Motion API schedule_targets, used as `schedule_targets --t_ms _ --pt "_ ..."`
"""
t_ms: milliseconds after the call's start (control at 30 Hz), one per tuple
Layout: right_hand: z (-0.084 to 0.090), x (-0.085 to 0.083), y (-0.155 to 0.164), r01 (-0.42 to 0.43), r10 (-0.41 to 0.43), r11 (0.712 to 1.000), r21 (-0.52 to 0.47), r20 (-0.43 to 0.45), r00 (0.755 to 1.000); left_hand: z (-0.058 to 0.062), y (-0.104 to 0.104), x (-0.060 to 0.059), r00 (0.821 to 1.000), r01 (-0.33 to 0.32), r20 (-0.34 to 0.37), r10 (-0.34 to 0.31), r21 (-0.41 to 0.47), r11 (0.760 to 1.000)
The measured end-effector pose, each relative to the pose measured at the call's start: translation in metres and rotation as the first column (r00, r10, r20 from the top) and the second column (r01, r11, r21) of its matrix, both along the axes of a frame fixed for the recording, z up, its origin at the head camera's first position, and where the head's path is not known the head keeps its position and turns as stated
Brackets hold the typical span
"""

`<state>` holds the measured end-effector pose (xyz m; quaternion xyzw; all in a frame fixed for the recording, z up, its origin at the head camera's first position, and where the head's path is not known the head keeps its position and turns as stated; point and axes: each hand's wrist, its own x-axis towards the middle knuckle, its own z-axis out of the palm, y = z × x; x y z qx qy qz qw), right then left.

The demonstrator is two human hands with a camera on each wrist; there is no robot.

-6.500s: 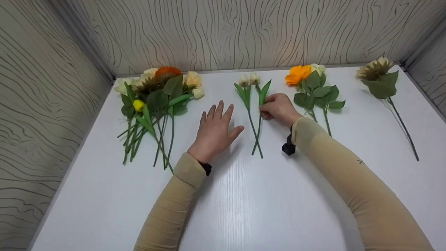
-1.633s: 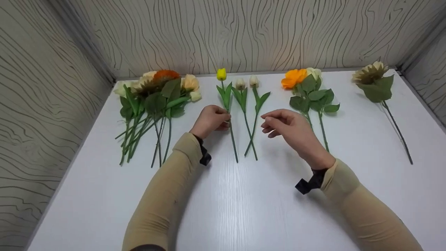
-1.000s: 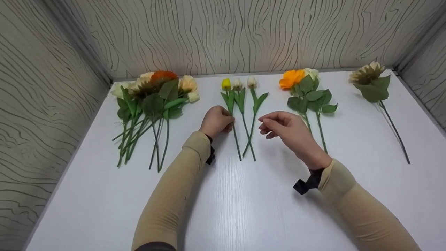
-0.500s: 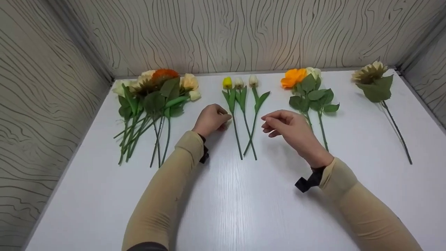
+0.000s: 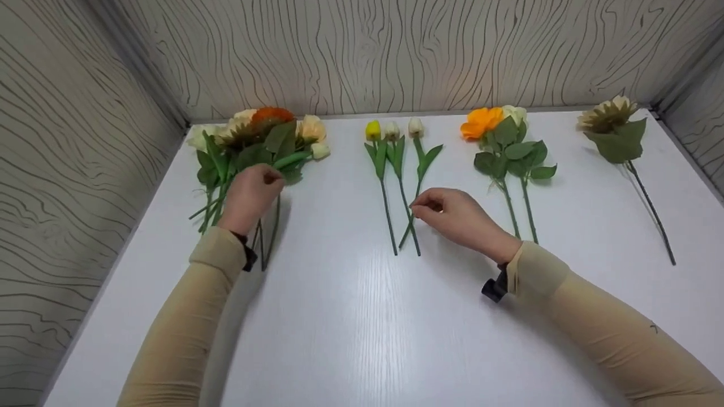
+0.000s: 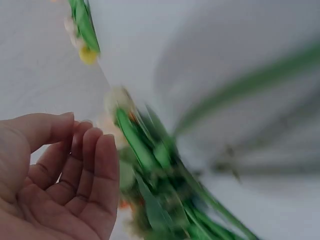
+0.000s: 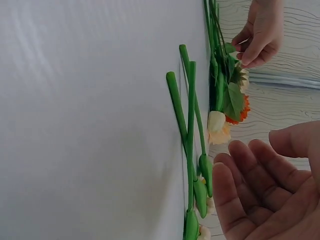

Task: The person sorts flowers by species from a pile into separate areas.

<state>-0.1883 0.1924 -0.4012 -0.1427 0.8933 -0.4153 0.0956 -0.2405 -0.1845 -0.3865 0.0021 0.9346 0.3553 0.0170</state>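
Observation:
My left hand (image 5: 251,195) hovers over the pile of mixed artificial flowers (image 5: 277,141). In the left wrist view its fingers (image 6: 102,170) are loosely bent with nothing between them, beside the blurred leaves and stems. A yellow tulip (image 5: 373,131) and two white tulips (image 5: 416,127) lie side by side mid-table, the white ones with crossed stems. Near that crossing is my right hand (image 5: 461,220); from the head view I cannot tell whether it touches a stem. Its relaxed fingers (image 7: 227,200) hold nothing in the right wrist view.
To the right lie an orange flower (image 5: 482,123) and a cream flower (image 5: 515,115) with leafy stems. Farther right is a pale sunflower-like bloom (image 5: 613,118) on a long stem. Wood-patterned walls (image 5: 362,56) border the white table (image 5: 339,328) at back and sides.
The yellow tulip came from the left pile to beside the white tulips, and my left hand let go of it. That hand then moved left over the pile. My right hand shifted slightly toward the stems.

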Motion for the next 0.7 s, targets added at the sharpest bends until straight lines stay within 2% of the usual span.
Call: schedule_targets --t_ms 167,333,500,600,700 --pt "0.002 0.002 -0.024 -0.101 0.109 0.989 0.108 -0.075 0.991 -0.001 -0.039 0.009 0.998 -0.057 -0.016 0.056 -0.061 0.997" --pt "0.005 0.003 -0.056 -0.177 0.199 0.967 0.185 -0.112 0.974 -0.005 -0.054 0.012 0.989 -0.087 0.122 0.087 -0.011 0.996" --pt "0.009 0.002 -0.083 -0.224 0.263 0.944 0.243 -0.137 0.955 -0.009 -0.06 0.009 0.955 -0.128 0.281 0.092 0.114 0.985" --pt "0.008 0.002 -0.094 -0.257 0.3 0.93 0.265 -0.138 0.944 -0.014 -0.063 0.006 0.936 -0.155 0.34 0.095 0.152 0.976" --pt "0.006 0.001 -0.101 -0.268 0.311 0.926 0.267 -0.136 0.941 -0.019 -0.064 0.004 0.926 -0.169 0.366 0.092 0.186 0.968"
